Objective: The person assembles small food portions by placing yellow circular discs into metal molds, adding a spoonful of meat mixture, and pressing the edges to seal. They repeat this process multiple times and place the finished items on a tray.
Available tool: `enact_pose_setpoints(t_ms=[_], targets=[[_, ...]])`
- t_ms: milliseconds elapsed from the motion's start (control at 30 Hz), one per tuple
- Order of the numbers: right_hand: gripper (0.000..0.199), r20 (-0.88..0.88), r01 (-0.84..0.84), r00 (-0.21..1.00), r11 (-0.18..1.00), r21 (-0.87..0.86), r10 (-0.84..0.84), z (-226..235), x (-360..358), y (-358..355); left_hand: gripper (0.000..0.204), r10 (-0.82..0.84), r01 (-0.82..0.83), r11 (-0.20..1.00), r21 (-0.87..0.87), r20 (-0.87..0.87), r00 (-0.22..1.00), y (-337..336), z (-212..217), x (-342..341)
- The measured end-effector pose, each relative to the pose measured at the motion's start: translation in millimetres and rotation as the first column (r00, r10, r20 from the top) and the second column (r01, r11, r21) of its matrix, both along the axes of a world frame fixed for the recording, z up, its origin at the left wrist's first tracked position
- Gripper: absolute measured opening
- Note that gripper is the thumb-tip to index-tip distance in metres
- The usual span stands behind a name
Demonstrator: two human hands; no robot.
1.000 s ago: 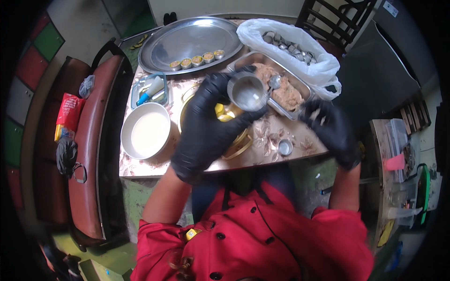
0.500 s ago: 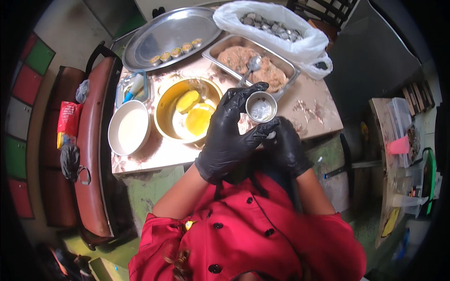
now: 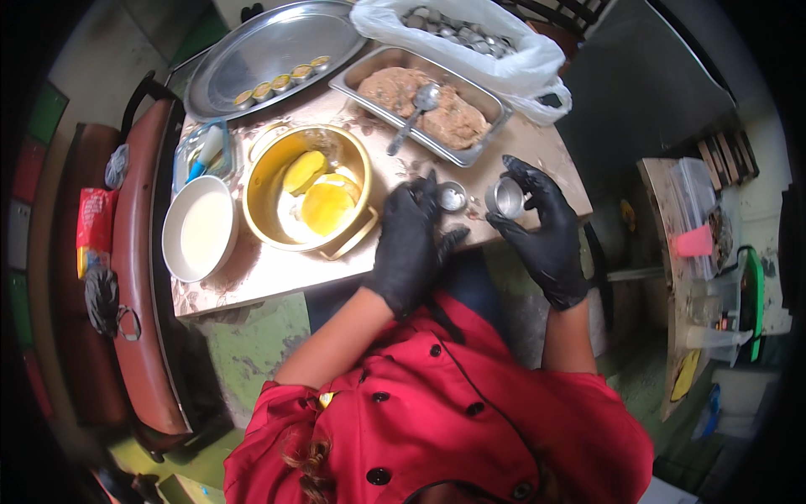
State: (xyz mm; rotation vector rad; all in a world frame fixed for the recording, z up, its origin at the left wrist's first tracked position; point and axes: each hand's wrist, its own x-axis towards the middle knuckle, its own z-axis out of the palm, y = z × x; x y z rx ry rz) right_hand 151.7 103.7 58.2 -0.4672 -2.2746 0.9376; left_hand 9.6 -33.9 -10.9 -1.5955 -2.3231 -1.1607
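Observation:
My right hand (image 3: 550,239), in a black glove, pinches a small round metal cup (image 3: 508,198) between thumb and fingers above the table's near edge. To its left, my left hand (image 3: 411,239), also gloved in black, has its thumb and forefinger apart. Just beside the left fingertips sits another small metal cup (image 3: 453,198) with something whitish inside. A golden pot (image 3: 363,168) holding yellow pieces stands left of my left hand. Behind both hands, a steel pan (image 3: 466,157) contains minced filling (image 3: 457,118), with a spoon (image 3: 411,118) resting on it.
A white bowl (image 3: 172,239) of pale liquid stands at the table's left. A clear container (image 3: 180,160) holds a blue-handled brush. Several filled cups line a large round tray (image 3: 243,59). More metal cups fill a white plastic bag (image 3: 537,71). A brown bench (image 3: 147,277) stands left.
My hands have moved apart, the right one going right with a metal cup. The left has lowered from its raised hold on a cup, and a small cup now shows beside it.

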Motion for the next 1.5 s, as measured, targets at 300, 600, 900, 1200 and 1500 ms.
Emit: enact_pose_setpoints(t_ms=[300, 600, 900, 1200, 1500], targets=[[0.068, -0.008, -0.332, 0.943, 0.939, -0.086, 0.332, 60.9, -45.9, -43.4, 0.067, -0.436, 0.234, 0.851, 0.471, 0.384, 0.814, -52.7, 39.3, -6.8], [0.058, 0.376, -0.800, 0.597, 0.493, 0.342, 0.708, 107.0, -188.4, -123.8, 0.052, -0.536, -0.296, 0.710, 0.638, 0.764, 0.360, -166.0, 69.1, -65.4], [0.040, 0.651, -0.745, 0.657, 0.196, 0.637, 0.381, 39.9, -431.3, -146.2, 0.052, -0.032, -0.634, 0.572, 0.521, 0.786, 0.617, -262.4, 72.3, -95.6], [0.043, 0.757, -0.765, 0.640, 0.014, 0.644, 0.135, 8.7, -478.7, -165.1, 0.050, -0.041, -0.693, 0.522, 0.497, 0.826, 0.562, -315.6, 49.9, -171.9], [0.039, 0.735, -0.772, 0.635, 0.192, 0.606, 0.237, 68.7, -471.5, -167.5, 0.043, -0.111, -0.536, 0.680, 0.500, 0.793, 0.599, -305.4, 32.2, -254.6]])
